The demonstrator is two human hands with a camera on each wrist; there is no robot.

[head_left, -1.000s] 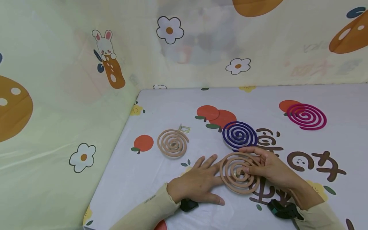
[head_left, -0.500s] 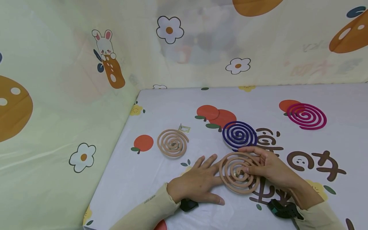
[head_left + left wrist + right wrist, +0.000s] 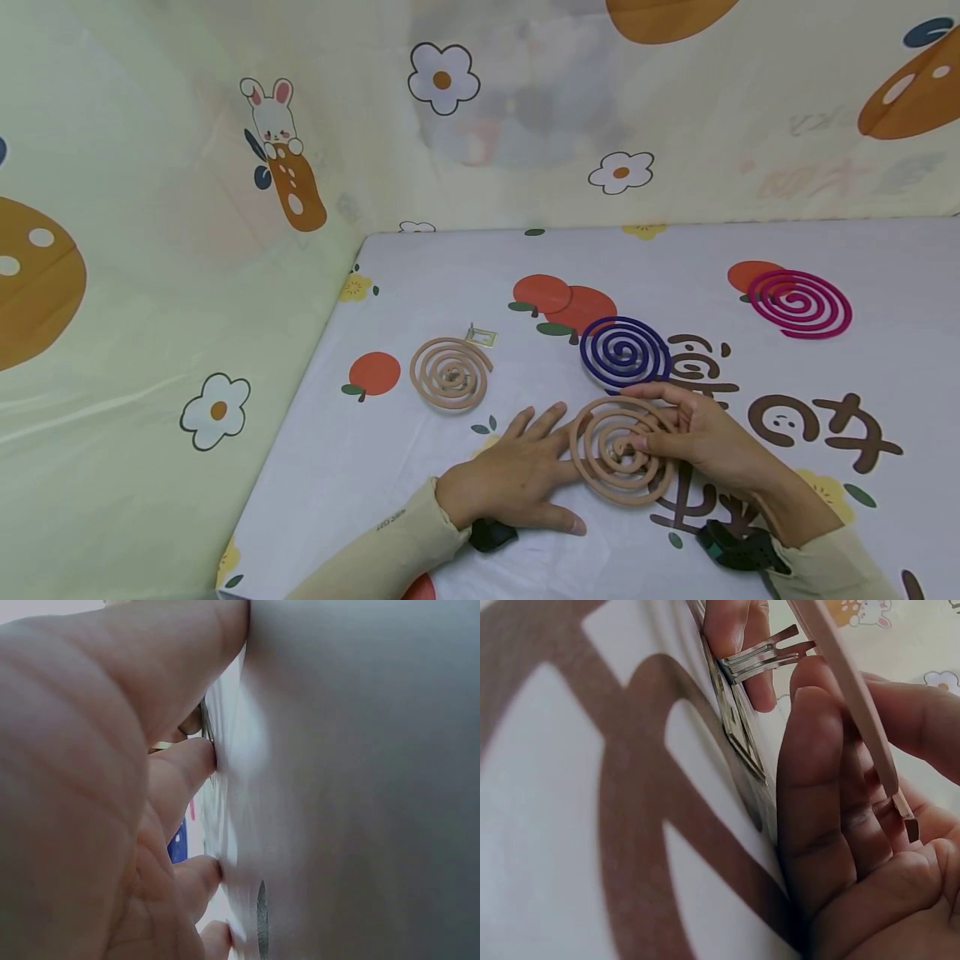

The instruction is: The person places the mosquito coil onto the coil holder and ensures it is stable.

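Note:
My right hand (image 3: 697, 437) pinches a tan mosquito coil (image 3: 583, 454) near its centre, thumb on top. In the right wrist view the coil (image 3: 853, 694) is tilted above a thin metal coil stand (image 3: 742, 739), whose upright prongs reach up to it. I cannot tell whether the prongs are fixed in the coil. My left hand (image 3: 513, 479) lies spread on the table, fingers extended, with the index and middle fingertips beneath the coil's left side. In the right wrist view, left-hand fingers (image 3: 727, 622) touch the stand's near end. The left wrist view shows mainly fingers against the cloth.
Another tan coil (image 3: 420, 392) lies at the left, with a metal stand (image 3: 483, 337) beside it. Behind my right hand lies a dark blue coil (image 3: 626, 354), and a magenta coil (image 3: 813, 304) is at the back right. A printed cloth (image 3: 420, 275) covers the table.
The coil in my right hand has shifted very slightly left. My left hand and the other coils stay in place.

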